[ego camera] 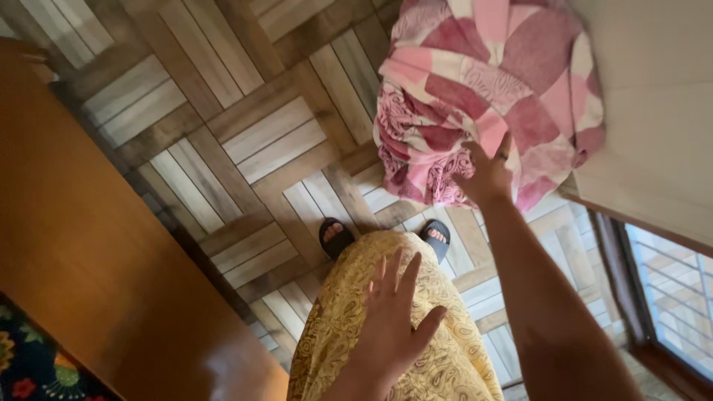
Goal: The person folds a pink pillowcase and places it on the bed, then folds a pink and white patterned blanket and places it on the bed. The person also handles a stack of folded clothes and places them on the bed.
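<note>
Open floor [245, 141] left of pink cloth [490, 89]; brown cabinet [82, 245] walls far left. White wall [653, 96] blocks right of cloth, window [676, 297] below it.

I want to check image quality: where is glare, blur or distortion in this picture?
Head view: daylight from the window at lower right; soft glare on the wooden surface at left; the left hand is slightly blurred; the pink cloth under the right hand is fairly sharp; the view is tilted, floor lines slanting.
</note>
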